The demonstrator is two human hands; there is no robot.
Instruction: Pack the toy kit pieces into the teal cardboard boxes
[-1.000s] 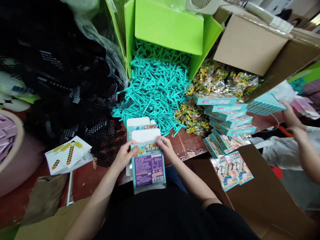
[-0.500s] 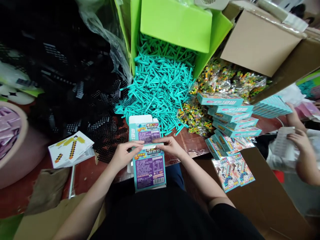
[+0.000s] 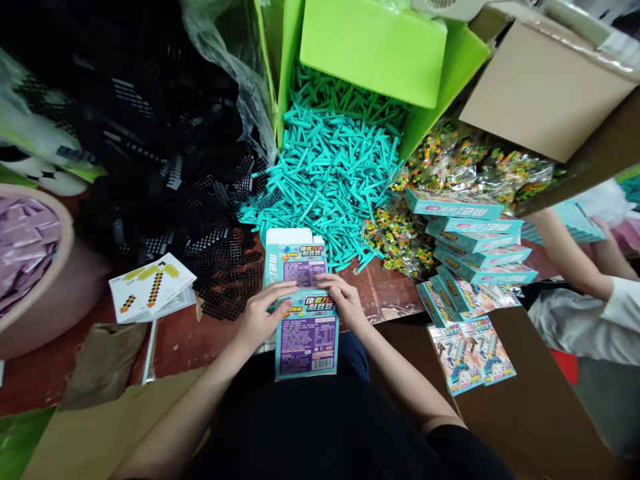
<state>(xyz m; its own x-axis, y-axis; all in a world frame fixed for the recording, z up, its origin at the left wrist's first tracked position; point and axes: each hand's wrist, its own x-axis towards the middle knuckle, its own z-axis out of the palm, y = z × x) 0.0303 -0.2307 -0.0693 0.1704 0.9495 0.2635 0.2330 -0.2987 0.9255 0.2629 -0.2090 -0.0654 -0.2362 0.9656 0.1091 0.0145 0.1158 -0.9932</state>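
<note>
Before the worktop (image 3: 390, 285), a printed box (image 3: 307, 343) is grasped by left hand (image 3: 261, 315) and right hand (image 3: 350, 307); top closure seems in hand, careful pressing called for next.

The single view comes from a camera worn on the person's head, facing forward and steeply down. Nearest the lens is the person's own black short-sleeved top (image 3: 320, 433), cut off by the bottom edge at the centre; the bare left hand (image 3: 263, 312) and right hand (image 3: 346, 303) lie farther out, just below mid-picture. The view is wide, taking in the reddish-brown bench (image 3: 203, 343) from above, from a round pink tub (image 3: 65, 287) cropped by the left edge to another person's loose white sleeve (image 3: 585, 323) by the right edge. Straight ahead, at the far side, a bright green flapped box (image 3: 373, 53) runs out of the top edge.
</note>
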